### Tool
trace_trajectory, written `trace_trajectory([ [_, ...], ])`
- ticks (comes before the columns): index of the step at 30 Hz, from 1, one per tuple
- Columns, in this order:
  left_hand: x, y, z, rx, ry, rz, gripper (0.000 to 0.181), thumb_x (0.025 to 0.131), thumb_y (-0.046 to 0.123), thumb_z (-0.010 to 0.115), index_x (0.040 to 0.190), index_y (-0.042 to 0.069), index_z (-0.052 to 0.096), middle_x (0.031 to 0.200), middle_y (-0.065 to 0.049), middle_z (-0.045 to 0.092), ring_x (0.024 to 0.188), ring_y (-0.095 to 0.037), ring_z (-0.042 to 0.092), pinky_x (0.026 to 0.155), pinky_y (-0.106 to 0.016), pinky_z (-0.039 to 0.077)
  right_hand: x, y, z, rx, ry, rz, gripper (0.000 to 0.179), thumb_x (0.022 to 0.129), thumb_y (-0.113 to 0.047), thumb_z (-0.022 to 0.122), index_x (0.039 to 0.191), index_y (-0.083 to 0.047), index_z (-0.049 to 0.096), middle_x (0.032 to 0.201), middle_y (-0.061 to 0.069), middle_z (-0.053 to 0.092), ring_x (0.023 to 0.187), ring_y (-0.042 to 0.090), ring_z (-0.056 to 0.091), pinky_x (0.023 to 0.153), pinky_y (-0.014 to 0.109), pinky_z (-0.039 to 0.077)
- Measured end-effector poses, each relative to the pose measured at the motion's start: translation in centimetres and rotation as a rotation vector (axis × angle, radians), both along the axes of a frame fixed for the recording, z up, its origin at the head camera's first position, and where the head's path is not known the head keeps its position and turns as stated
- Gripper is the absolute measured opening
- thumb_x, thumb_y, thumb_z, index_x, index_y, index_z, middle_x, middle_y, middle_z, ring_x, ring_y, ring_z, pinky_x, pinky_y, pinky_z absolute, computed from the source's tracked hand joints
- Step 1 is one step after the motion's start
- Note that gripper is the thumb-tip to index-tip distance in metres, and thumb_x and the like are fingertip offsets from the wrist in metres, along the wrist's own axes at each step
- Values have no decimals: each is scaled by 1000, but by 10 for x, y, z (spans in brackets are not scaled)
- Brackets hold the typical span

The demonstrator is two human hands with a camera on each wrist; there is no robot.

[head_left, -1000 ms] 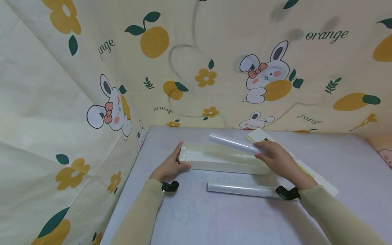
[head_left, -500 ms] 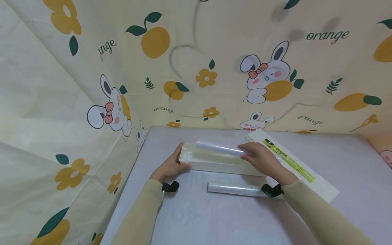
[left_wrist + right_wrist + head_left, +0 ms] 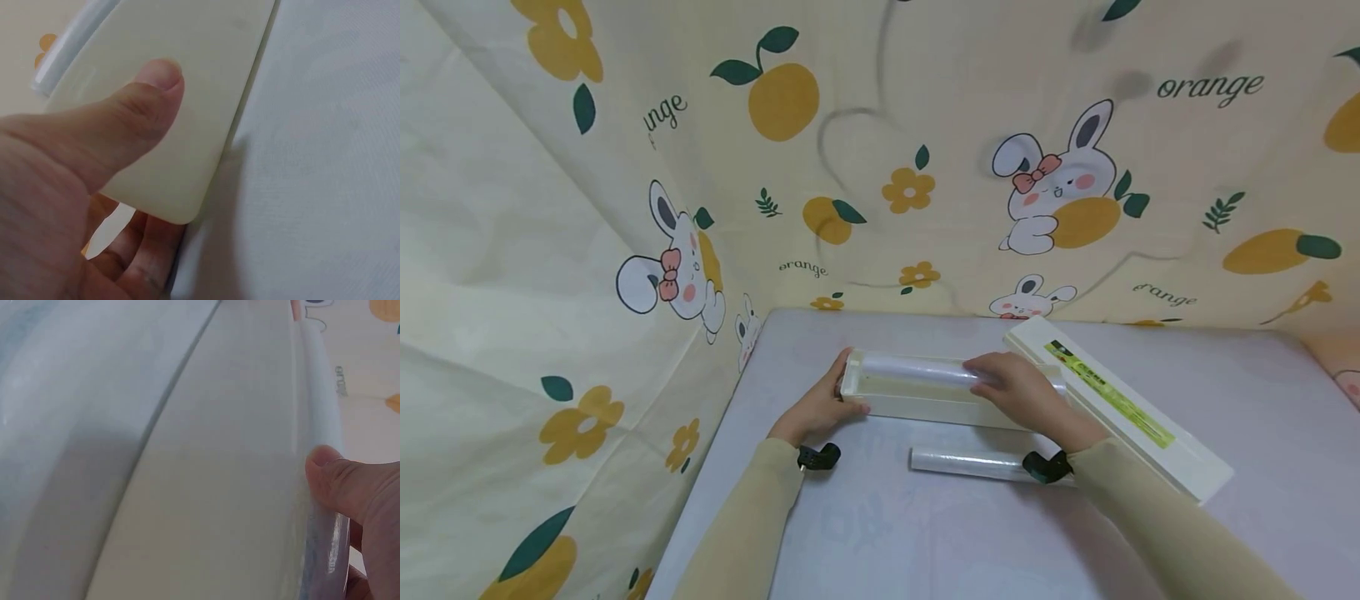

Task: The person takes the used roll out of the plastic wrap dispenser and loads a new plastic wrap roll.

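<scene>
A long, open-topped cream-white box stands on the table, its hollow facing up. My left hand grips its left end, thumb on the front wall and fingers around the end, as the left wrist view shows. With my right hand I hold a roll of clear plastic film by its right part. The roll lies lengthwise along the box's opening, its left end at the box's left end. In the right wrist view my thumb presses the film roll beside the box wall.
A second roll of clear film lies on the table in front of the box, partly behind my right wrist strap. A long white lid with a green-yellow label lies slantwise at the right. A printed cloth hangs behind the table.
My right hand has carried the film roll leftward and down, from slanting above the box's right part to lying along its opening. The left hand stays on the box end.
</scene>
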State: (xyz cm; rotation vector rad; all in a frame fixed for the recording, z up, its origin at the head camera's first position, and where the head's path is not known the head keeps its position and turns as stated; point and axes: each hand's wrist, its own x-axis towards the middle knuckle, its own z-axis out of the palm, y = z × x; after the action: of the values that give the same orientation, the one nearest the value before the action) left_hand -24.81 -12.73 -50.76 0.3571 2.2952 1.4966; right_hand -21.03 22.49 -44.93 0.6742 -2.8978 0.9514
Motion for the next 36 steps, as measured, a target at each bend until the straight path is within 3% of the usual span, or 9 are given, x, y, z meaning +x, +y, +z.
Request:
trace_trajectory([
  [4, -1, 0, -1, 3, 2, 2, 101, 75, 24, 84, 145, 53, 17, 137, 3, 42, 117, -26, 46, 106, -53, 28, -1, -5, -4, 3, -39, 3, 37, 89, -21, 71, 125, -14, 65, 124, 3, 63, 117, 25, 55, 98, 47, 42],
  [9, -1, 1, 2, -2, 14, -4, 100, 77, 19, 83, 146, 49, 18, 138, 2, 41, 118, -26, 45, 107, -53, 26, -3, -8, -8, 2, -58, 12, 38, 89, -21, 72, 125, -15, 65, 125, 2, 63, 119, 26, 54, 100, 48, 41],
  [12, -2, 1, -1, -9, 24, 1, 99, 76, 22, 84, 143, 54, 19, 138, 4, 41, 119, -25, 45, 107, -53, 27, -6, -8, -12, -13, -67, 21, 37, 87, -19, 73, 123, -14, 66, 125, 3, 63, 121, 27, 53, 100, 48, 40],
  [21, -2, 2, -2, -28, 18, 8, 101, 76, 25, 84, 144, 56, 16, 142, 5, 39, 122, -25, 44, 108, -55, 26, -14, -6, -19, -26, -229, -30, 38, 87, -25, 73, 125, -21, 66, 132, 2, 59, 127, 25, 49, 102, 49, 38],
  [36, 0, 2, -2, -40, 1, 19, 100, 77, 25, 83, 142, 60, 14, 143, 7, 38, 124, -25, 43, 107, -55, 26, -23, -7, -19, -19, -382, -60, 35, 87, -26, 74, 121, -21, 68, 129, 1, 60, 118, 22, 53, 101, 48, 40],
])
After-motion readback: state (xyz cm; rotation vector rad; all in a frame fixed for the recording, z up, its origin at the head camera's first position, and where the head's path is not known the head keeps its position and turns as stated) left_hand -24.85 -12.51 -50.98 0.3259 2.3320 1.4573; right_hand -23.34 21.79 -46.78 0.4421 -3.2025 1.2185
